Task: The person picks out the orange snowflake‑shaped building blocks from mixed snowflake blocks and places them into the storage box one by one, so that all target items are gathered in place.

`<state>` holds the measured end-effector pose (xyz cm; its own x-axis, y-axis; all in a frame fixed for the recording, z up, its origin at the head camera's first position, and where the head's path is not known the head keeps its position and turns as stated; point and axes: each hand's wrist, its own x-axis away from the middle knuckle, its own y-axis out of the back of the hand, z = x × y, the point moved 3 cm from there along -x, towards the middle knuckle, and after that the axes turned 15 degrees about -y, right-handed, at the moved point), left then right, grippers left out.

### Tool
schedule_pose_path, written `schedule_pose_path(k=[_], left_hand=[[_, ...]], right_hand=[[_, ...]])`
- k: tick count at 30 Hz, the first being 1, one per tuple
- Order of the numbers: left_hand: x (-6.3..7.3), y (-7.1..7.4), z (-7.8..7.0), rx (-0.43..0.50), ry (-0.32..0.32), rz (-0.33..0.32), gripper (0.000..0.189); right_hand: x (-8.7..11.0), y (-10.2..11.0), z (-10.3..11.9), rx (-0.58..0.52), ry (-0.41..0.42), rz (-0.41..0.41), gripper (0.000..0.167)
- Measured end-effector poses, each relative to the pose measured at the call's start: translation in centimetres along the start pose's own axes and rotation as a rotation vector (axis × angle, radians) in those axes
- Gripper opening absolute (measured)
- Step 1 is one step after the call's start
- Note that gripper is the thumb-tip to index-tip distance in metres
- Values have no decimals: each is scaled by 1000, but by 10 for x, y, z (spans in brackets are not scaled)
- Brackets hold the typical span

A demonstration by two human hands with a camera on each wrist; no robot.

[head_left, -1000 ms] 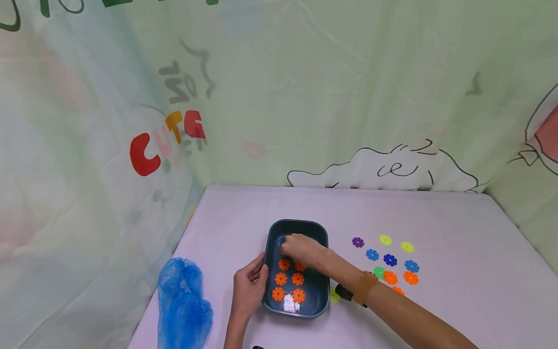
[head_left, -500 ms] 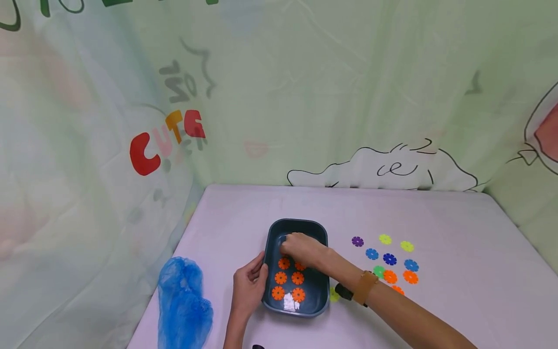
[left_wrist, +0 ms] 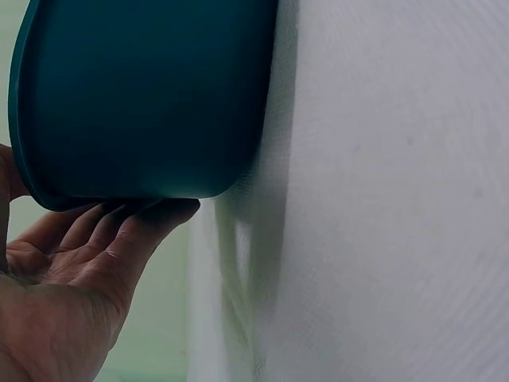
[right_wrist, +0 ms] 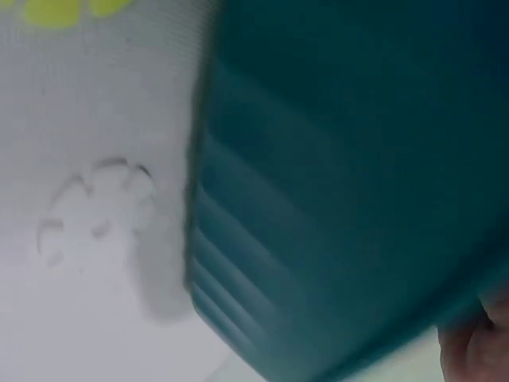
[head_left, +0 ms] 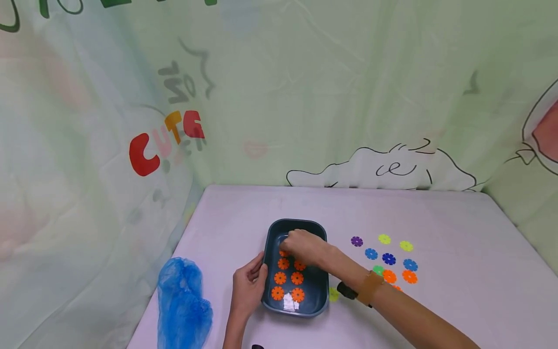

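Observation:
A dark blue-grey rectangular plastic bin stands on the table in the head view. Orange flower-shaped discs lie on its floor in two columns. My left hand grips the bin's left rim; in the left wrist view the fingers lie against the bin's outer wall. Inside the bin, near its far left, my right hand has its fingers bent downward. An orange disc shows partly just beneath them. Whether those fingertips still pinch it is hidden.
Right of the bin lie several loose discs: purple, yellow, blue, green and orange. A yellow-green disc sits against the bin's right side. A crumpled blue plastic bag lies at left.
My right hand has shifted slightly up and right inside the bin, and an orange disc now shows beneath its fingers. My left hand has stayed on the rim.

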<state>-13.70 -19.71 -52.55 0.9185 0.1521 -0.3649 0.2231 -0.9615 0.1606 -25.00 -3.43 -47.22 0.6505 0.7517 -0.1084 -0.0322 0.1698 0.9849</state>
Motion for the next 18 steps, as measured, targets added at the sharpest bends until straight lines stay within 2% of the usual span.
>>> schedule_pose_path(k=[6,13,18], left_hand=[[0,-1,-1,-5,6,3,42],[1,-1,-2,-16,15,5,42],[0,2,-3,-26,8,0,43]], right_hand=[[21,37,-4,-68,-37,-50,22],[67,84,-23,-160,-169,-287,46],[98,101,-40,-165,-293,-390,58]])
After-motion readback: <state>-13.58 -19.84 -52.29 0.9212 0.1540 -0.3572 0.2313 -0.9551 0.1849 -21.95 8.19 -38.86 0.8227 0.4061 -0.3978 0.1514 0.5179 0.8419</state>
